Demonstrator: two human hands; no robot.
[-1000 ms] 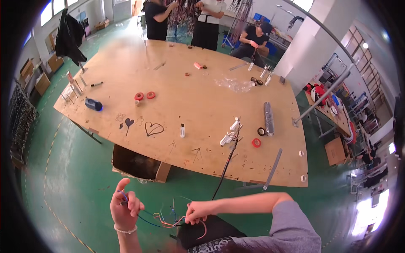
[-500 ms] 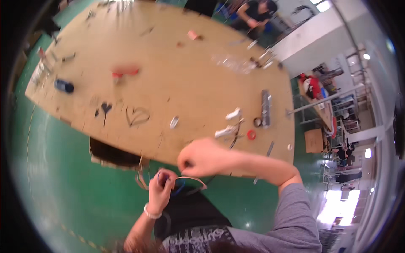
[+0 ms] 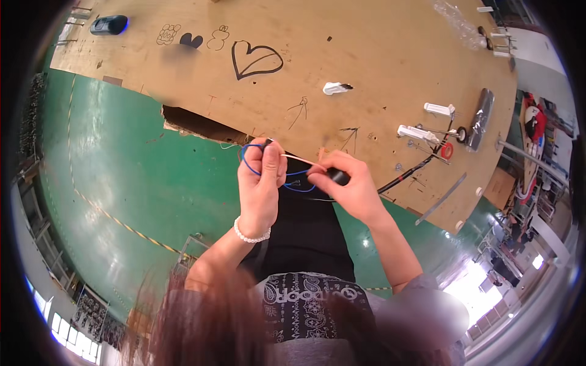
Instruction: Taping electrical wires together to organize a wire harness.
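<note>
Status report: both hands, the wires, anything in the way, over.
Left hand closed on thin blue wire. Right hand pinching thin pale-orange wire, black rounded object in its grip. Nothing visible between hands but wires.

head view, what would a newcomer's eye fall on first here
Probably the left hand and right hand near the centre, with a pale wire running between them and a bright blue wire looping out beside the left one. Next, the big black heart drawing on the wooden table, above the hands. The glossy green floor also stands out, filling much of the left side.
</note>
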